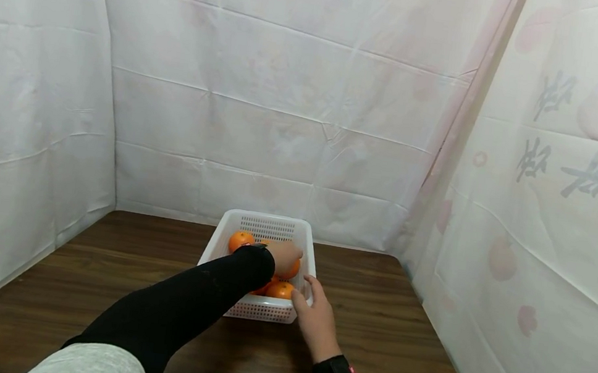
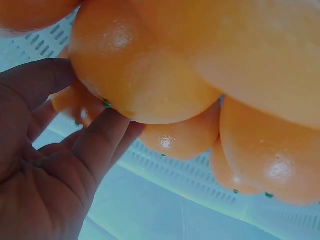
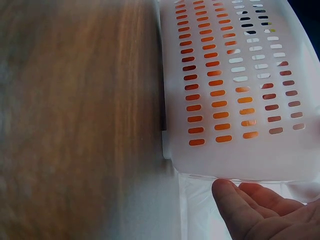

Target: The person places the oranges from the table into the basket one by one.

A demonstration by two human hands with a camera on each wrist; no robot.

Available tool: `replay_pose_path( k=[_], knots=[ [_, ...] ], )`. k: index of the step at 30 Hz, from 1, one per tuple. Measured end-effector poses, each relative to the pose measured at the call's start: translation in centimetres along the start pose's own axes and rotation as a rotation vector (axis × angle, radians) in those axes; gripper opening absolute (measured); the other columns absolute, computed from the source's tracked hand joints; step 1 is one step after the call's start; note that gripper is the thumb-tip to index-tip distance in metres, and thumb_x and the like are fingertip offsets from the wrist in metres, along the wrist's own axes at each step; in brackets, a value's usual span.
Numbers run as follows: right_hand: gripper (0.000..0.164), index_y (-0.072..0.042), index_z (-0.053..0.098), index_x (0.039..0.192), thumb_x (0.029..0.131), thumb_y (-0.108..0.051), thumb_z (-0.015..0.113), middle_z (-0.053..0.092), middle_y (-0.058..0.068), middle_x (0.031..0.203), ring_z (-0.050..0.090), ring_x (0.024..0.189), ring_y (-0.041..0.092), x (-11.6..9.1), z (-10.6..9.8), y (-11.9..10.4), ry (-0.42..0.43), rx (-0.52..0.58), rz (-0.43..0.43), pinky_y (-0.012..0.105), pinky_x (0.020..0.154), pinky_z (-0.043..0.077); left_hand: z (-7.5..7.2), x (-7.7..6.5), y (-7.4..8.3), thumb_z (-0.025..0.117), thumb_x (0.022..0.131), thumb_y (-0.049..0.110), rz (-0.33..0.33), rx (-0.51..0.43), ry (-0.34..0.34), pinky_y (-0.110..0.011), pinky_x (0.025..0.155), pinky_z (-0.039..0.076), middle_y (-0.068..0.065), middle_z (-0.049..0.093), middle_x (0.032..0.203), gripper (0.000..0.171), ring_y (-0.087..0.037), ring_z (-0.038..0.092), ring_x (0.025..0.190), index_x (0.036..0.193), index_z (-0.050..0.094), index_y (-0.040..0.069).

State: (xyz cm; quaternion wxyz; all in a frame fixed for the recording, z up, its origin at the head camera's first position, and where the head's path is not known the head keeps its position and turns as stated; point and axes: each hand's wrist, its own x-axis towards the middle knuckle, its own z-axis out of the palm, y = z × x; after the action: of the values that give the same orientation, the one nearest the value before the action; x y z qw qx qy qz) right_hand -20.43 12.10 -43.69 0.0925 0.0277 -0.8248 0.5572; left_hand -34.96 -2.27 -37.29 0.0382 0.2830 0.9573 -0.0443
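A white perforated plastic basket holding several oranges stands on the table in the head view. My left hand reaches inside it. In the left wrist view, the thumb and fingers of that hand pinch a glossy orange with a small green stem spot. At the basket's near right corner is my right hand, thumb and fingers spread. The right wrist view shows its fingertips right at the edge of the basket wall.
More oranges lie around the gripped one, and one orange sits toward the basket's far left. The brown wooden table extends to both sides of the basket. White curtains enclose the table at the back and sides.
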Motion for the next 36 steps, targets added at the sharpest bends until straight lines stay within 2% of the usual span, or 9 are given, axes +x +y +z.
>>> replay_pose_path(
  k=[6,14,17,22,26,29,31,33,36],
  knots=[
    [0.060,-0.022,0.051,0.157,0.103,-0.046,0.060,0.047,0.022,0.164,0.048,0.147,0.044,0.1,0.3,-0.1,-0.006,0.012,0.001,0.067,0.115,0.043,0.5,-0.3,-0.8,0.070,0.104,0.026,-0.039,-0.066,-0.040,-0.048,0.113,0.052,-0.002,0.074,0.125,0.037,-0.017,0.064,0.103,0.140,0.067,0.024],
    [0.060,-0.024,0.051,0.156,0.102,-0.049,0.060,0.046,0.021,0.165,0.046,0.149,0.044,0.2,0.7,0.1,-0.021,0.015,0.016,0.068,0.117,0.041,-0.8,-2.4,-0.1,0.071,0.103,0.029,-0.104,-0.141,-0.087,-0.048,0.112,0.053,0.001,0.074,0.117,0.040,-0.019,0.063,0.096,0.142,0.066,0.025],
    [0.060,-0.024,0.051,0.156,0.102,-0.049,0.060,0.046,0.021,0.165,0.046,0.149,0.045,0.1,1.0,0.0,-0.026,0.018,0.016,0.068,0.117,0.041,-1.2,-3.3,-0.1,0.069,0.104,0.028,-0.102,-0.179,-0.088,-0.048,0.113,0.052,0.000,0.073,0.124,0.042,-0.020,0.064,0.101,0.146,0.064,0.025],
    [0.060,-0.021,0.051,0.157,0.103,-0.047,0.061,0.046,0.023,0.164,0.047,0.148,0.046,0.2,1.0,-0.2,-0.032,0.016,-0.008,0.068,0.116,0.042,-1.8,-4.0,-0.8,0.065,0.105,0.027,-0.100,-0.259,-0.093,-0.053,0.120,0.045,0.000,0.064,0.150,0.053,-0.019,0.061,0.124,0.156,0.053,0.030],
    [0.060,-0.020,0.051,0.157,0.104,-0.046,0.061,0.047,0.024,0.163,0.047,0.148,0.046,0.6,0.8,-0.1,-0.020,0.004,-0.013,0.068,0.115,0.042,-2.4,-3.7,-1.9,0.068,0.103,0.027,-0.087,-0.249,-0.070,-0.050,0.117,0.049,0.000,0.062,0.152,0.057,-0.017,0.062,0.125,0.157,0.050,0.030],
    [0.059,-0.021,0.051,0.157,0.104,-0.046,0.060,0.047,0.024,0.163,0.047,0.148,0.046,0.7,0.7,0.2,-0.010,-0.003,0.002,0.068,0.116,0.042,-3.1,-3.9,-2.8,0.070,0.102,0.026,-0.055,-0.191,-0.033,-0.045,0.115,0.051,-0.003,0.063,0.151,0.057,-0.017,0.064,0.124,0.157,0.052,0.024],
    [0.060,-0.020,0.050,0.157,0.104,-0.046,0.060,0.047,0.024,0.163,0.047,0.148,0.046,0.7,0.7,0.3,-0.012,-0.003,0.007,0.069,0.116,0.042,-3.8,-5.4,-3.0,0.070,0.102,0.025,-0.042,-0.174,0.001,-0.046,0.117,0.049,-0.005,0.062,0.152,0.056,-0.020,0.063,0.130,0.155,0.054,0.022],
    [0.062,-0.020,0.049,0.159,0.104,-0.048,0.060,0.045,0.024,0.164,0.046,0.149,0.046,0.7,0.7,0.4,-0.021,-0.003,0.020,0.069,0.117,0.041,-4.2,-7.5,-3.0,0.071,0.101,0.026,-0.024,-0.141,0.049,-0.048,0.118,0.049,-0.008,0.062,0.151,0.054,-0.024,0.062,0.133,0.153,0.057,0.020],
    [0.067,-0.019,0.044,0.162,0.104,-0.049,0.060,0.043,0.025,0.166,0.044,0.150,0.047,0.8,0.2,0.5,-0.026,-0.016,0.020,0.069,0.118,0.039,-3.8,-11.1,-3.0,0.071,0.101,0.034,-0.034,-0.111,0.126,-0.051,0.118,0.047,-0.011,0.061,0.151,0.053,-0.031,0.058,0.137,0.151,0.059,0.018]
  ],
)
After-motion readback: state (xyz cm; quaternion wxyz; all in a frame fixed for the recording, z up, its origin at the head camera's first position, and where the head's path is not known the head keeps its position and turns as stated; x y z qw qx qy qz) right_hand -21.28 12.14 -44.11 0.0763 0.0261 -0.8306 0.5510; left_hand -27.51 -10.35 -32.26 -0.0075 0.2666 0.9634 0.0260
